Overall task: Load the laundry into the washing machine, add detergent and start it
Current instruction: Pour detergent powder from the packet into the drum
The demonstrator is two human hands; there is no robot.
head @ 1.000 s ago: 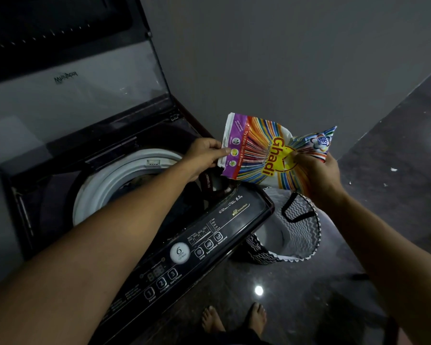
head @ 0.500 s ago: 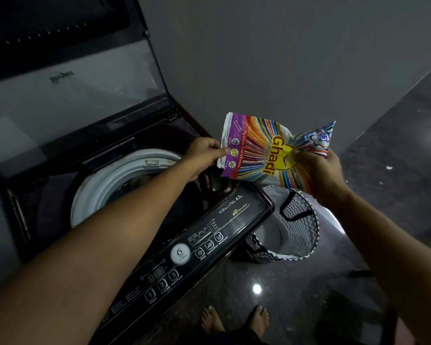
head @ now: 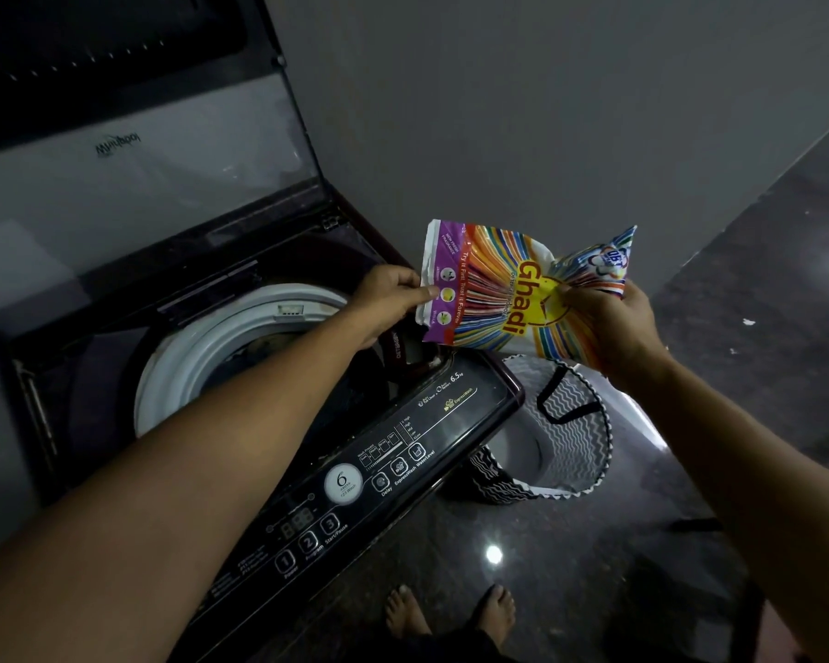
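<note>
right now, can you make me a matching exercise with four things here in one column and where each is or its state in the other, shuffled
Things:
1. packet
2. lid
3. basket
4. left hand

Place or state:
A. on the floor, right of the washer
B. raised open
C. pinching the packet's purple edge
D. held up by both hands, with the right hand gripping its other end

Pairs: 1-D, 2-B, 3-A, 4-C

bare forearms [head: 221,447], bare feet [head: 451,614]
</note>
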